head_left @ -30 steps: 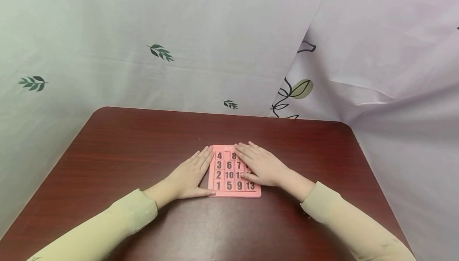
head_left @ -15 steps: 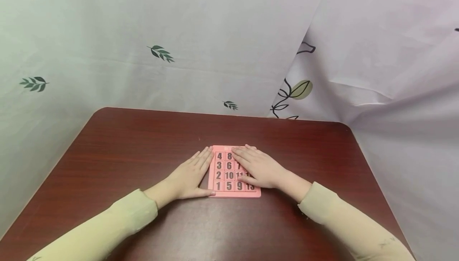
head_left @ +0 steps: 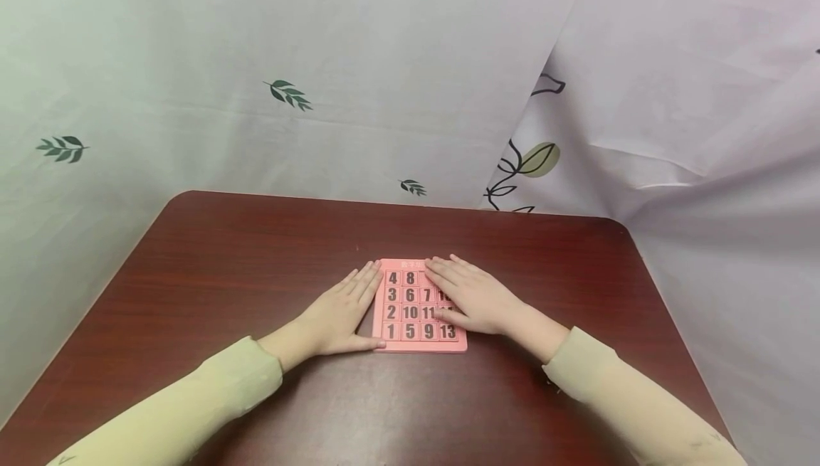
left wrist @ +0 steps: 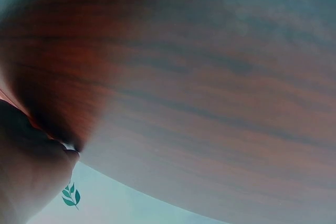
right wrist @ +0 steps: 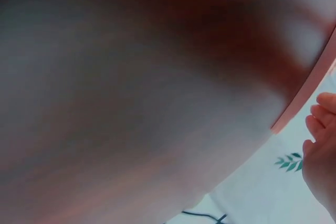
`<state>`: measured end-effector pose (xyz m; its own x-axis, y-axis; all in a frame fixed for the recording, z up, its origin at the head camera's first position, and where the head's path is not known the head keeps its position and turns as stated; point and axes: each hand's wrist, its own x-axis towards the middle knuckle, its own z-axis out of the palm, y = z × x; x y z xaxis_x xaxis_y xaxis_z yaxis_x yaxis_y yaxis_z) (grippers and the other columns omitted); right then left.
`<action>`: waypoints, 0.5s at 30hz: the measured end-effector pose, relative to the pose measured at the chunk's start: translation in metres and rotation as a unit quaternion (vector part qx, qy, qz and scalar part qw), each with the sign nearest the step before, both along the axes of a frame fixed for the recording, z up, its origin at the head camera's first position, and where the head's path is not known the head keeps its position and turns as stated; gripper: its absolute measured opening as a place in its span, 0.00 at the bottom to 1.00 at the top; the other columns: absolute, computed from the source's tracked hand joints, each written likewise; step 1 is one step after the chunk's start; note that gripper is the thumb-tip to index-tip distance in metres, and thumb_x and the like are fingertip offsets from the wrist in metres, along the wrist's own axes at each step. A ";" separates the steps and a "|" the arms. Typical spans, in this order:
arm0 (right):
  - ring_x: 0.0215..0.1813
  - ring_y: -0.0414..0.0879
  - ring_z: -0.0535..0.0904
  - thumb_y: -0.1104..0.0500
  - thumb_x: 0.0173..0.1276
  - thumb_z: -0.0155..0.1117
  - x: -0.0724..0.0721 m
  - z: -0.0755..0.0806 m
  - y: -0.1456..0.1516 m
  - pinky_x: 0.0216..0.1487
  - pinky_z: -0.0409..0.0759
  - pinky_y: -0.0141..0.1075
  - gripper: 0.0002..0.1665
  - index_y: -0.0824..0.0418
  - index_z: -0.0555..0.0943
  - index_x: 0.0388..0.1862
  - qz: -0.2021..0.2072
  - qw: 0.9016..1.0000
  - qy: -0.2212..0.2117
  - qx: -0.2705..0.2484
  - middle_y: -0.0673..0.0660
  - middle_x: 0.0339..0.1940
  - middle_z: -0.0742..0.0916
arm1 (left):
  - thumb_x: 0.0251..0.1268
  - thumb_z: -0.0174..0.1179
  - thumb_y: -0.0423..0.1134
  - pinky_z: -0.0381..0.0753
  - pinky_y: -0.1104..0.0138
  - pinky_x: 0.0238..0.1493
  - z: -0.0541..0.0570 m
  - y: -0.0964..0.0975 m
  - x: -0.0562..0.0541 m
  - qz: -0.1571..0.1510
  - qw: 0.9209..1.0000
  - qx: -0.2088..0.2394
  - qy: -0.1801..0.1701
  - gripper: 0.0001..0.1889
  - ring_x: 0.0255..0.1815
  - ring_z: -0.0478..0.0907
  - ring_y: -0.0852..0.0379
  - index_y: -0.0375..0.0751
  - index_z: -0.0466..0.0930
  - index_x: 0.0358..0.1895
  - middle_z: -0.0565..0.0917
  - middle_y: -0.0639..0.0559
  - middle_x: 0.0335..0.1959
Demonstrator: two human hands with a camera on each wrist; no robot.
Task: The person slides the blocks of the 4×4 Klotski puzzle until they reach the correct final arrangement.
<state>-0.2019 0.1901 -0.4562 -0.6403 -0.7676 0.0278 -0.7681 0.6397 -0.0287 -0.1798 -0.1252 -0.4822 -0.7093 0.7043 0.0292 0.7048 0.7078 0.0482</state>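
A pink sliding number puzzle [head_left: 410, 346] with black numerals lies flat on the table. My left hand [head_left: 337, 313] rests along its left side, straight fingertips at the upper left edge and thumb [head_left: 379, 343] at the lower left corner. Over the right part of the board lies my right hand [head_left: 482, 300], fingers extended toward the top row and thumb near the 11 tile. It hides the board's upper right tiles. The 8 tile [head_left: 410, 279] sits beside the 4 tile [head_left: 393, 279]. In the right wrist view, the puzzle's side edge [right wrist: 307, 87] shows near the fingers.
The dark red-brown wooden table [head_left: 243, 260] has rounded far corners. Behind it and to the right hangs pale cloth [head_left: 384, 60] printed with leaves, folded at the right.
The 8 tile has slid one place left, into the gap beside the 4. My right hand went left with it, then drew back right. My left hand has stayed put.
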 end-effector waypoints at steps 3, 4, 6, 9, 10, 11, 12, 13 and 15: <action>0.87 0.53 0.62 0.36 0.78 0.59 0.003 0.000 0.010 0.89 0.57 0.51 0.47 0.63 0.65 0.84 -0.012 1.000 0.001 0.003 0.59 0.86 0.68 | 0.64 0.59 0.75 0.59 0.49 0.87 0.000 0.000 0.000 0.000 1.000 0.001 0.001 0.63 0.89 0.51 0.37 0.24 0.51 0.83 0.52 0.29 0.87; 0.87 0.53 0.63 0.36 0.78 0.59 0.004 0.000 0.012 0.89 0.57 0.51 0.47 0.63 0.65 0.84 -0.015 1.000 0.001 0.002 0.59 0.86 0.68 | 0.64 0.59 0.75 0.59 0.49 0.87 0.000 0.000 0.000 0.000 1.000 0.002 0.001 0.63 0.89 0.52 0.36 0.24 0.51 0.83 0.52 0.29 0.87; 0.87 0.53 0.63 0.36 0.78 0.60 0.007 0.000 0.017 0.89 0.58 0.52 0.47 0.63 0.65 0.84 -0.018 1.000 0.004 0.004 0.59 0.86 0.69 | 0.64 0.59 0.75 0.59 0.49 0.87 0.000 -0.001 0.000 0.000 1.000 0.003 0.001 0.63 0.88 0.52 0.36 0.24 0.51 0.83 0.52 0.29 0.87; 0.87 0.52 0.63 0.36 0.78 0.59 0.009 -0.001 0.022 0.89 0.58 0.51 0.47 0.62 0.65 0.84 -0.020 1.000 0.004 0.010 0.59 0.86 0.69 | 0.64 0.59 0.75 0.59 0.49 0.87 0.000 -0.001 0.000 0.001 1.000 0.006 0.000 0.63 0.88 0.52 0.36 0.24 0.50 0.83 0.51 0.29 0.87; 0.87 0.52 0.63 0.36 0.78 0.59 0.010 -0.001 0.023 0.88 0.58 0.51 0.47 0.62 0.65 0.84 -0.019 1.000 0.005 0.011 0.59 0.86 0.69 | 0.64 0.59 0.75 0.59 0.49 0.87 0.000 -0.001 0.000 0.002 1.000 0.006 0.000 0.63 0.88 0.52 0.36 0.24 0.50 0.83 0.51 0.29 0.87; 0.87 0.52 0.63 0.36 0.78 0.60 0.010 -0.001 0.023 0.88 0.59 0.51 0.47 0.63 0.65 0.84 -0.018 1.000 0.006 0.012 0.59 0.86 0.69 | 0.64 0.59 0.75 0.59 0.49 0.87 0.000 -0.001 0.000 0.002 1.000 0.006 0.000 0.63 0.89 0.52 0.37 0.24 0.50 0.83 0.51 0.29 0.87; 0.87 0.52 0.63 0.36 0.78 0.60 0.011 -0.001 0.023 0.88 0.59 0.51 0.47 0.63 0.65 0.84 -0.017 1.000 0.006 0.011 0.59 0.86 0.69 | 0.64 0.59 0.75 0.59 0.49 0.87 0.001 -0.001 0.000 0.002 1.000 0.005 0.000 0.63 0.89 0.52 0.36 0.24 0.50 0.83 0.51 0.29 0.87; 0.87 0.52 0.64 0.36 0.78 0.60 0.011 -0.002 0.023 0.88 0.59 0.51 0.47 0.63 0.66 0.83 -0.015 1.000 0.007 0.011 0.59 0.86 0.69 | 0.64 0.59 0.75 0.59 0.49 0.87 0.001 -0.001 0.000 0.002 1.000 0.006 0.000 0.63 0.89 0.52 0.36 0.24 0.50 0.83 0.51 0.29 0.87; 0.86 0.53 0.65 0.37 0.78 0.61 0.011 -0.002 0.021 0.88 0.60 0.52 0.46 0.64 0.67 0.83 -0.011 1.000 0.012 0.005 0.60 0.85 0.70 | 0.64 0.59 0.75 0.59 0.49 0.87 0.001 0.000 0.000 0.002 1.000 0.006 0.000 0.63 0.88 0.52 0.36 0.24 0.51 0.83 0.52 0.29 0.86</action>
